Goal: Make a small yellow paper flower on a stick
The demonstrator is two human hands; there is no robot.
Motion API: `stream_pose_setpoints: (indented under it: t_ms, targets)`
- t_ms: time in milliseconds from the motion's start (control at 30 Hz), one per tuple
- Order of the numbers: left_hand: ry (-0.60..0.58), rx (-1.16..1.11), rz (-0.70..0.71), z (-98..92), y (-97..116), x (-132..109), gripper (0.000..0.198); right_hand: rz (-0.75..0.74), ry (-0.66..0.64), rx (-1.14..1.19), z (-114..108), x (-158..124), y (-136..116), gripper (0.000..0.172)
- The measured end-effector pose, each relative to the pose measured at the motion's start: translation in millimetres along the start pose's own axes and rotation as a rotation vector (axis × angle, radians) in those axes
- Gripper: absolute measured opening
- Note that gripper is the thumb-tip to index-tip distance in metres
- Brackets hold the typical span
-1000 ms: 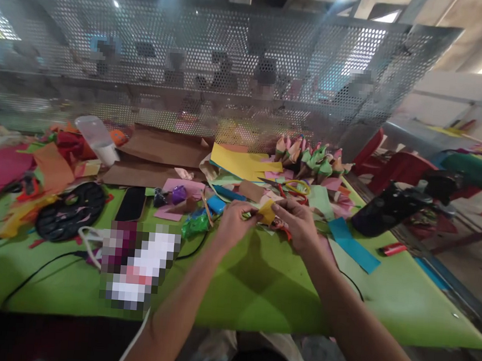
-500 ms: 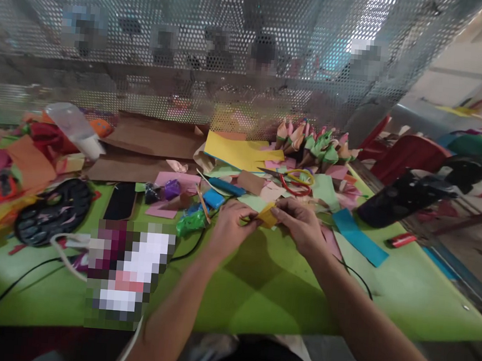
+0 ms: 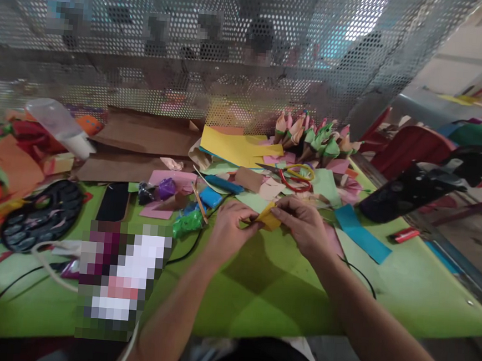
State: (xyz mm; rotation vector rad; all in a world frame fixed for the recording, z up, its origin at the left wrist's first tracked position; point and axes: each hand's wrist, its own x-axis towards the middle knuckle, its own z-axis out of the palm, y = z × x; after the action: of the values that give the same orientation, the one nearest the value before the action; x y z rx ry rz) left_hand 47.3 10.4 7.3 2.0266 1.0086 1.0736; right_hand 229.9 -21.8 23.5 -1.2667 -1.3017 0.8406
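Observation:
Between my two hands, above the green table, is a small piece of yellow paper. My left hand pinches its left side between thumb and fingers. On the other side, my right hand grips its upper right edge. How the paper is folded cannot be made out clearly. Just beyond my hands lie scissors with red and yellow handles, among paper scraps. A green plastic-wrapped lump and a blue one sit left of my left hand. A blue paper strip lies right of my right hand.
Paper cones with pink and green tips stand at the back beside a yellow sheet and brown paper. A phone and a black tray are left. A dark bottle stands right. Perforated metal rises behind.
The view has shifted slightly, so things on the left appear farther left. Both hands keep hold of the yellow paper, which is tilted a little differently.

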Motion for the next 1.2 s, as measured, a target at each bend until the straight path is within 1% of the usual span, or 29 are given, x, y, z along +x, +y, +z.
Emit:
stream_pose_setpoints:
  t_ms: [133, 300, 367, 500, 600, 733, 833, 900, 967, 1033, 1100, 1200]
  targets:
    - [0.018, -0.022, -0.008, -0.5, 0, 1, 0.006, 0.018, -0.009, 0.013, 0, 0, 2, 0.030]
    - [0.065, -0.029, 0.003, -1.8, -1, 1, 0.007, 0.077, -0.023, 0.083, 1, 0, 5, 0.045]
    - [0.072, -0.014, 0.018, -2.9, -3, 2, 0.008, 0.092, -0.022, 0.082, 1, 0, 6, 0.046]
    - [0.077, 0.031, 0.049, -3.3, -6, 1, 0.009, 0.082, -0.039, 0.055, 3, 1, 8, 0.042]
    - [0.076, 0.042, 0.059, -1.4, -8, 1, 0.007, 0.022, -0.062, 0.001, 5, 2, 7, 0.038]
    - [0.090, 0.047, 0.072, -5.0, -7, 1, 0.007, -0.107, -0.069, -0.106, 5, 1, 6, 0.025]
    - [0.154, 0.010, 0.039, -15.7, -5, 4, 0.023, -0.206, -0.049, -0.136, 2, 1, 6, 0.017]
    - [0.181, -0.063, -0.032, -22.7, -5, 5, 0.029, -0.272, -0.045, -0.160, 0, 0, 7, 0.012]
    - [0.147, -0.163, -0.130, -26.1, -6, 5, 0.033, -0.328, -0.055, -0.197, -2, 0, 7, 0.006]
    - [0.081, -0.238, -0.210, -25.5, -8, 4, 0.033, -0.378, -0.067, -0.239, -2, -2, 7, 0.003]
    - [0.022, -0.256, -0.237, -22.6, -8, 4, 0.028, -0.420, -0.078, -0.274, -1, -3, 7, 0.005]
    - [-0.026, -0.282, -0.228, -18.7, -7, 5, 0.019, -0.436, -0.077, -0.278, 1, -3, 6, 0.005]
